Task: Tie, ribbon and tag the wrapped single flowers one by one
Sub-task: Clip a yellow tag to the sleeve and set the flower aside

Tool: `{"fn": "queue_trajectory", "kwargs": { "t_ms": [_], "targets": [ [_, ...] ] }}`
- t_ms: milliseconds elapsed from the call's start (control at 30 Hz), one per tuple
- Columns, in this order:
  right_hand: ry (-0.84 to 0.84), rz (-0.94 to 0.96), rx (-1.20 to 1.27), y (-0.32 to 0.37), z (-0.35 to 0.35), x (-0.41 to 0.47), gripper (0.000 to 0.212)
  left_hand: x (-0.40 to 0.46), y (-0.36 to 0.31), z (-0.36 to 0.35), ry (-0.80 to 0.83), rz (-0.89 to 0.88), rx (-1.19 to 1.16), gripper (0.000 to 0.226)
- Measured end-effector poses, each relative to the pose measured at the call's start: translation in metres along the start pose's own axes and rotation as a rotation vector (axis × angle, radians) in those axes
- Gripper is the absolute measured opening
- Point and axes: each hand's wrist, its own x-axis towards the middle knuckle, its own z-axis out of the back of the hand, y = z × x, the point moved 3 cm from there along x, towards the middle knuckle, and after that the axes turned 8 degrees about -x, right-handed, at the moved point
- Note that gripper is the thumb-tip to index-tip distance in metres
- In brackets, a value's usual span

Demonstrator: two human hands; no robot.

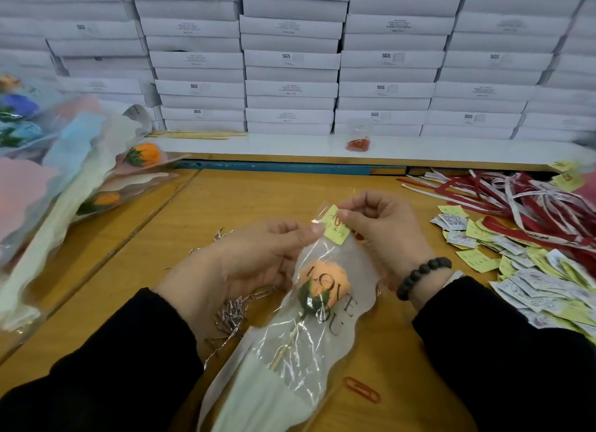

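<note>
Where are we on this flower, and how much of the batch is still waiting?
Done: nothing clearly; no ribbon or tie shows on the wrapped orange flower. In hand: left hand pinches the sleeve top while right hand pinches a yellow tag against it. Left: wrapped flowers piled at the left; red ribbons, spare tags and silver twist ties unused.

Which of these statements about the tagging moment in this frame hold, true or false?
1. The right hand pinches a small yellow paper tag at the top of the clear plastic sleeve. True.
2. The wrapped flower in the sleeve is blue. False: the peach-orange flower sits behind "LOVE YOU" lettering.
3. The left hand grips the sleeve's top. True.
4. The red paper clip lies on the stacked white boxes. False: it lies on the wooden table.
</note>
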Motion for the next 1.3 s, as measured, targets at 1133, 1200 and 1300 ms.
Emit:
{"fn": "queue_trajectory", "kwargs": {
  "t_ms": [1133, 1200, 1300],
  "targets": [
    [0.832, -0.115, -0.612, 0.031, -0.022, -0.045, 0.048, 0.009, -0.002, 0.036, -0.501, -0.313, -0.318, 0.018],
    [0.901, -0.093, -0.623, 0.030, -0.032, -0.050, 0.051, 0.009, -0.002, 0.037, -0.545, -0.365, -0.352, 0.019],
    [0.860, -0.083, -0.620, 0.027, -0.033, -0.050, 0.039, 0.009, -0.004, 0.039, -0.596, -0.425, -0.390, 0.018]
  ]
}}
